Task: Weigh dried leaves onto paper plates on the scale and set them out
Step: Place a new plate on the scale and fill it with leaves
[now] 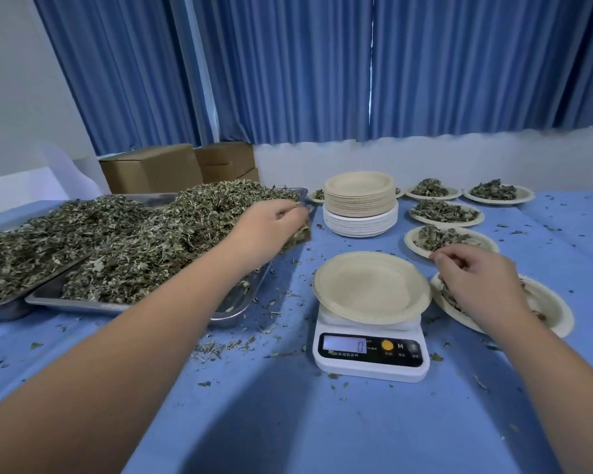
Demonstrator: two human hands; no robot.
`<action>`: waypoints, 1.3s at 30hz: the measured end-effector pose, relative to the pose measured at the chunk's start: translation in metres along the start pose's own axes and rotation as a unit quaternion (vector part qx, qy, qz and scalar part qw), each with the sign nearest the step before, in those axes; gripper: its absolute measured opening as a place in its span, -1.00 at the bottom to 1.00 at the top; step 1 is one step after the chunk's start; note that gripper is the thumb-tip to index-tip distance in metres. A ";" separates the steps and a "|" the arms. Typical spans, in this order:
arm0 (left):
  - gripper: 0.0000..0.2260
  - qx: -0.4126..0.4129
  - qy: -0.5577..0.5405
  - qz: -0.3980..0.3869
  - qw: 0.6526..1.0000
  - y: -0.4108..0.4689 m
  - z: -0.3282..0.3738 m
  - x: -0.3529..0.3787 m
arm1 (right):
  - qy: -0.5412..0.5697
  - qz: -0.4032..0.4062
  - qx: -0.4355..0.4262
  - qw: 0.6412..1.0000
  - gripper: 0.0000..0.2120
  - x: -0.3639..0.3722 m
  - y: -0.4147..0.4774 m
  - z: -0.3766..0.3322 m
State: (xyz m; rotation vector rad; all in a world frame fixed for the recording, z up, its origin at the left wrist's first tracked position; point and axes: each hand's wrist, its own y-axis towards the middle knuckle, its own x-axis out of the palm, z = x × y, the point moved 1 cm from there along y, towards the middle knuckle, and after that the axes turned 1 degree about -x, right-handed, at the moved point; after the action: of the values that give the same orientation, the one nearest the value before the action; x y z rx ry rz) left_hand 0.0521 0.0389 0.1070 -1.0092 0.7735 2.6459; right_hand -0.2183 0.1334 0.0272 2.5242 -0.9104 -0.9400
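An empty paper plate [370, 285] sits on the white digital scale [371, 357], whose display reads 0. My left hand [267, 230] reaches into the heap of dried leaves [144, 241] in the metal tray [233, 313] and grips a handful at the heap's right edge. My right hand [473, 278] hovers over a filled plate [548, 309] right of the scale, fingers curled. Whether it holds leaves is hidden.
A stack of paper plates [360, 203] stands behind the scale. Several filled plates [445, 213] lie in rows at the back right. A second tray of leaves [0, 268] sits at the far left. Cardboard boxes [151, 169] stand behind the trays. Leaf crumbs litter the blue cloth [288, 422].
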 end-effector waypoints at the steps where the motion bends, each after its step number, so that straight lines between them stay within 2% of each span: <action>1: -0.71 0.016 -0.012 -0.005 1.000 0.003 0.011 0.012 | -0.001 0.000 -0.002 1.000 -0.80 0.000 0.000 0.000; 8: -0.67 0.072 -0.052 -0.050 0.995 0.015 0.044 0.090 | -0.002 0.007 -0.006 1.000 -0.74 0.000 0.002 0.002; 13: -0.86 0.056 -0.057 -0.162 0.983 0.003 0.030 0.113 | -0.004 0.011 -0.015 1.000 -0.76 0.001 0.003 0.004; 15: -0.71 0.060 -0.015 -0.183 0.981 0.000 0.023 0.112 | -0.006 0.012 -0.018 1.000 -0.81 0.001 0.003 0.005; 18: -0.59 0.084 0.000 -0.175 0.981 -0.004 0.018 0.102 | -0.018 0.009 -0.021 1.000 -0.84 0.001 0.002 0.004; 23: -0.67 0.092 0.046 -0.062 0.993 -0.011 0.001 0.069 | -0.017 0.010 -0.019 1.000 -0.83 0.000 0.000 0.000; 27: -0.83 0.010 0.132 0.058 0.990 -0.016 -0.038 0.029 | -0.020 0.008 -0.019 1.000 -0.81 0.001 0.000 0.000; 29: -0.84 -0.059 0.191 0.075 0.977 -0.022 -0.060 0.010 | -0.013 0.008 -0.020 1.000 -0.77 0.002 -0.001 0.000; 32: -0.77 -0.182 0.355 0.009 0.917 -0.029 -0.087 -0.007 | -0.010 0.008 -0.021 1.000 -0.71 0.002 -0.001 -0.001; 34: -0.69 -0.262 0.407 -0.050 0.874 -0.033 -0.099 -0.010 | -0.010 0.007 -0.022 1.000 -0.70 0.002 -0.001 -0.001; 36: -0.65 -0.309 0.385 -0.077 0.866 -0.034 -0.107 -0.011 | -0.014 0.005 -0.022 1.000 -0.70 0.002 -0.002 -0.001; 39: -0.68 -0.289 0.339 -0.120 0.887 -0.032 -0.111 -0.012 | -0.026 0.005 -0.023 0.999 -0.70 0.002 -0.002 -0.002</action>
State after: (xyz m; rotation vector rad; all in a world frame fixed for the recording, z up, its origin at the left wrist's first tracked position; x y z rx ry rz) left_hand 0.1343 0.0063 0.0321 -2.0853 -0.1029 2.3189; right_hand -0.2149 0.1343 0.0268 2.4661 -0.9042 -1.0164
